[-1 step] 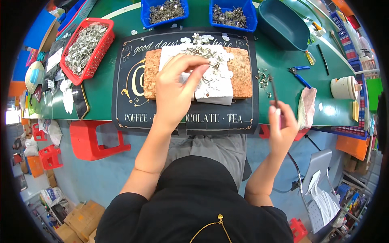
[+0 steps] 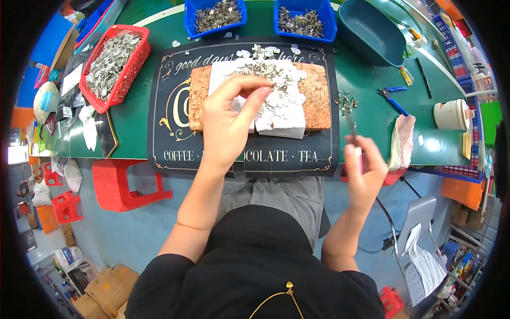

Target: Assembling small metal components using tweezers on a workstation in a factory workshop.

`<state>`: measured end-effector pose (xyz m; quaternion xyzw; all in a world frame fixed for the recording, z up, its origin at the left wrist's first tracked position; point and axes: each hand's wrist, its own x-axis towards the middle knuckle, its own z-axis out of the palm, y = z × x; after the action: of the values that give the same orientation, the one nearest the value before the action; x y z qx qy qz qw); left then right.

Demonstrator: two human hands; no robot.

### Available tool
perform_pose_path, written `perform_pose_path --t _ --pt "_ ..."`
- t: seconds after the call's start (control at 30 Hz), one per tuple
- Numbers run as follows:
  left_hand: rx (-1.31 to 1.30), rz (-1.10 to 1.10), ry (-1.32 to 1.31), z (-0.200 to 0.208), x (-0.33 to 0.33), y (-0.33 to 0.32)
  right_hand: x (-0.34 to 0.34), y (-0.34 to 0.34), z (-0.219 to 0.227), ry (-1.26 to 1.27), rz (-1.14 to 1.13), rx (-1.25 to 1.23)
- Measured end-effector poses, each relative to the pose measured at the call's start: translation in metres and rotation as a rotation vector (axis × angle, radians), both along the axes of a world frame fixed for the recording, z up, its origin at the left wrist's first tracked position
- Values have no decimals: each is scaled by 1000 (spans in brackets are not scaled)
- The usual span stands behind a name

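Note:
A brown cork board lies on a black lettered mat on the green table. On the board is a white sheet strewn with small metal and white pieces. My left hand hovers over the sheet, thumb and forefinger pinched together on what looks like one small metal piece. My right hand is at the table's near edge, right of the mat, gripping a thin dark tool that points away from me. A small heap of metal parts lies just beyond its tip.
A red basket of metal parts sits at the left. Two blue bins and a teal basin stand at the back. Blue pliers, a pink cloth and a white cup lie to the right. A red stool stands below the table.

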<state>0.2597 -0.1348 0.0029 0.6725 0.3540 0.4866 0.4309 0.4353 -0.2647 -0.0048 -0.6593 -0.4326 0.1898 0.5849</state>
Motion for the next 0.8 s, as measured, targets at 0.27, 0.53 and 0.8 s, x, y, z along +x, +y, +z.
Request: perform_pose_path --t 0.27,0.53,0.8 --pt "-791 -484 -852 -12 -19 -22 -38 11 0 176 373 -63" --pt "-443 -145 -561 -1 -18 -34 -47 12 -1 277 330 -18" --pt "537 232 107 -8 -16 -33 -52 13 -1 94 355 -65"
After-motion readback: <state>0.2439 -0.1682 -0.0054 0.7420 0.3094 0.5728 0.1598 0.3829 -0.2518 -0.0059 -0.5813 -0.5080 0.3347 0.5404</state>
